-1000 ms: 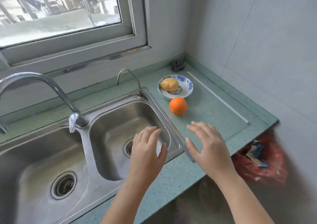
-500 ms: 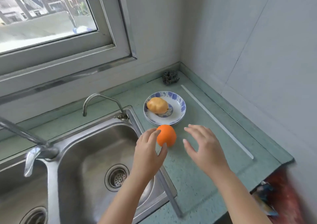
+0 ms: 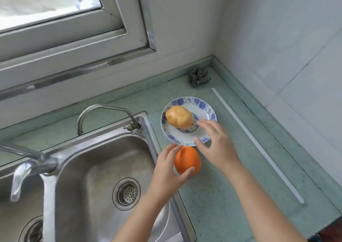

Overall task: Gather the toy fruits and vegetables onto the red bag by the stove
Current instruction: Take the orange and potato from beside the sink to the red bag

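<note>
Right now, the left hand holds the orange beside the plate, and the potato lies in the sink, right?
Not quite. The potato lies on the plate, not in the sink, as the head view shows. The left hand does hold the orange beside the plate.

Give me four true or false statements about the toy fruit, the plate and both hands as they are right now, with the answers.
1. The left hand grips the orange toy. True.
2. The patterned plate holds nothing. False: the potato toy lies on it.
3. The right hand grips the potato toy. False: its fingers are spread open above the plate and hold nothing.
4. A scourer sits in the corner of the counter, beyond the plate. True.
</note>
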Demonstrator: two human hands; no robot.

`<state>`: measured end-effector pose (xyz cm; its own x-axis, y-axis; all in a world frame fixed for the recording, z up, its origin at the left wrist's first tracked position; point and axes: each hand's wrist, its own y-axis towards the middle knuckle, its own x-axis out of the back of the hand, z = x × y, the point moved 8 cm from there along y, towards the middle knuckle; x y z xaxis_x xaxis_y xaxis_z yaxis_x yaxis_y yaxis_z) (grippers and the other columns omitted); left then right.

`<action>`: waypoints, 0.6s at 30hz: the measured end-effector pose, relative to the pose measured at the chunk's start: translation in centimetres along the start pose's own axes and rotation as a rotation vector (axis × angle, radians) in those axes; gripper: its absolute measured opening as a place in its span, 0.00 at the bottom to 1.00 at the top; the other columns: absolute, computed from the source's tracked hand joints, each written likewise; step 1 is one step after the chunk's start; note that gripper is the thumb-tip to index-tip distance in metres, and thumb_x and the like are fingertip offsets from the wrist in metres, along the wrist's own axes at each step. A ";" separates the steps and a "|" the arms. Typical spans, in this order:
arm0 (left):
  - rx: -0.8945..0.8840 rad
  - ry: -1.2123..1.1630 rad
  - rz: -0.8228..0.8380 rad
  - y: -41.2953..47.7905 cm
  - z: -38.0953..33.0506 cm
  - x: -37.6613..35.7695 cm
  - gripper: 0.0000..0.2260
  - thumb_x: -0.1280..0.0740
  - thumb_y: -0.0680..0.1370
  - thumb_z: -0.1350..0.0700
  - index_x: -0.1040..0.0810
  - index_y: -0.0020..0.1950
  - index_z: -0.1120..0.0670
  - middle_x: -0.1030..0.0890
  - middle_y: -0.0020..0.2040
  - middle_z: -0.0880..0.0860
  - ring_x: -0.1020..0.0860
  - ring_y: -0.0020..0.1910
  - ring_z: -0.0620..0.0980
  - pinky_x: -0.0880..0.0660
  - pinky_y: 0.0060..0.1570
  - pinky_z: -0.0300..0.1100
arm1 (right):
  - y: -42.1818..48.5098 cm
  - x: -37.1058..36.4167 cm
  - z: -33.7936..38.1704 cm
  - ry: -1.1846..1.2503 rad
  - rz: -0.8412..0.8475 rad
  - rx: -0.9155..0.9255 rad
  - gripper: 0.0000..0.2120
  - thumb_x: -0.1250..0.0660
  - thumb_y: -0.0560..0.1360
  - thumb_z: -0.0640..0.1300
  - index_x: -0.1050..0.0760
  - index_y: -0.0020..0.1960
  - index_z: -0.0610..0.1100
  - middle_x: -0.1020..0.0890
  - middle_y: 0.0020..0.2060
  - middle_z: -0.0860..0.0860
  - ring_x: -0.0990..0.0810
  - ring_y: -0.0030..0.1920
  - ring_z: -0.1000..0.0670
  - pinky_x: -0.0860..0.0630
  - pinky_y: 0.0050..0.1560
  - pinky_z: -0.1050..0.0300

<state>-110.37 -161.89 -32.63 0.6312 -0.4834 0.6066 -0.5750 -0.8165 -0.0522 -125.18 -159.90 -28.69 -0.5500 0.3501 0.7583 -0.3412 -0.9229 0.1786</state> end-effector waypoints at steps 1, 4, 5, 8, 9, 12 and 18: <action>0.005 -0.010 0.004 0.1 0.2 0.0 0.32 0.32 0.66 0.40 0.32 0.67 0.48 0.36 0.63 0.40 0.37 0.64 0.39 0.48 0.57 0.19 | 0.7 -0.5 -0.1 0.009 0.010 0.002 0.24 0.40 0.71 0.54 0.27 0.62 0.42 0.24 0.59 0.46 0.29 0.61 0.49 0.33 0.59 0.57; 0.016 -0.024 0.024 0.4 0.6 -0.3 0.34 0.35 0.64 0.36 0.32 0.67 0.48 0.37 0.64 0.40 0.38 0.65 0.38 0.48 0.58 0.19 | 2.6 -1.9 -0.3 0.040 0.027 -0.004 0.23 0.36 0.70 0.50 0.28 0.62 0.41 0.25 0.60 0.46 0.30 0.62 0.48 0.34 0.59 0.58; 0.022 -0.028 0.033 0.4 0.7 -0.5 0.34 0.35 0.64 0.36 0.33 0.68 0.48 0.37 0.64 0.40 0.38 0.65 0.38 0.48 0.58 0.19 | 3.1 -2.3 -0.4 0.054 0.031 -0.002 0.24 0.35 0.70 0.50 0.28 0.63 0.41 0.26 0.60 0.45 0.29 0.62 0.47 0.34 0.59 0.58; 0.032 -0.055 0.047 0.3 0.9 -0.9 0.34 0.34 0.65 0.38 0.34 0.68 0.49 0.37 0.65 0.41 0.38 0.65 0.37 0.48 0.60 0.20 | 4.4 -3.4 -0.6 0.078 0.060 -0.013 0.24 0.32 0.71 0.49 0.30 0.64 0.43 0.28 0.62 0.45 0.31 0.63 0.46 0.36 0.60 0.58; 0.034 -0.064 0.048 0.3 0.9 -1.0 0.34 0.34 0.65 0.38 0.34 0.68 0.49 0.37 0.65 0.40 0.38 0.65 0.36 0.47 0.60 0.20 | 4.8 -3.8 -0.7 0.088 0.073 -0.019 0.24 0.31 0.71 0.48 0.31 0.65 0.43 0.29 0.63 0.46 0.32 0.64 0.47 0.36 0.60 0.59; 0.045 -0.107 0.040 0.3 1.1 -1.2 0.33 0.32 0.65 0.40 0.34 0.67 0.50 0.37 0.63 0.38 0.37 0.64 0.34 0.44 0.60 0.22 | 5.5 -4.6 -0.6 0.128 0.081 -0.028 0.25 0.30 0.70 0.47 0.31 0.66 0.44 0.31 0.64 0.47 0.34 0.65 0.48 0.35 0.60 0.58; 0.050 -0.172 0.059 0.4 1.1 -1.7 0.30 0.31 0.65 0.42 0.36 0.65 0.44 0.39 0.64 0.36 0.38 0.63 0.32 0.40 0.62 0.27 | 6.3 -5.8 -1.1 0.156 0.081 -0.053 0.26 0.29 0.69 0.46 0.31 0.65 0.46 0.31 0.63 0.47 0.33 0.64 0.49 0.37 0.59 0.61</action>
<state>-111.09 -161.77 -34.57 0.6795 -0.5740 0.4570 -0.5898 -0.7978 -0.1252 -124.98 -167.58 -32.63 -0.6874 0.2996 0.6615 -0.3286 -0.9407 0.0846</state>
